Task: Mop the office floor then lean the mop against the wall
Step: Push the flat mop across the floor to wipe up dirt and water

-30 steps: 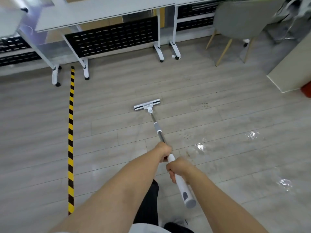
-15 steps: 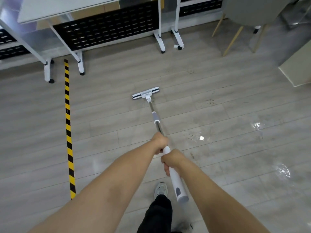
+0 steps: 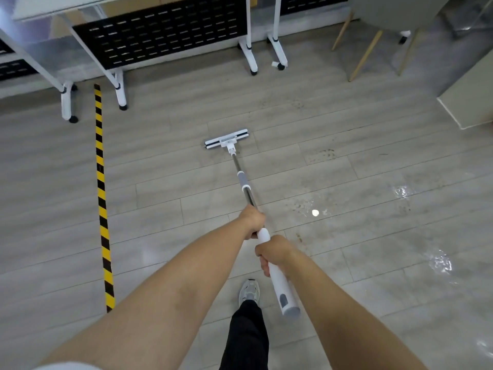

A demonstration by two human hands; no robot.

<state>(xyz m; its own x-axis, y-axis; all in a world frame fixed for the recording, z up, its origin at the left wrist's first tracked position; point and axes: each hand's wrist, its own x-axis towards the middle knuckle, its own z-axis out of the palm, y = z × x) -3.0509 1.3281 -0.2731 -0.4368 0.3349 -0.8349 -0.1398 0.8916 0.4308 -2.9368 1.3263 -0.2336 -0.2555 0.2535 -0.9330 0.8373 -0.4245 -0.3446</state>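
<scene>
My left hand ahead and right hand behind curl round one white-handled steel-shafted flat mop, head flat on the grey plank floor; one yellow-black tape strip lies left, open boards ahead.

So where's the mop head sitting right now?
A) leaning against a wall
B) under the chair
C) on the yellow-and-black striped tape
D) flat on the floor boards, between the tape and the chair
D: the mop head lies flat on the grey plank floor, clear of the striped tape on one side and the chair legs on the other, and short of the desk legs.
</scene>
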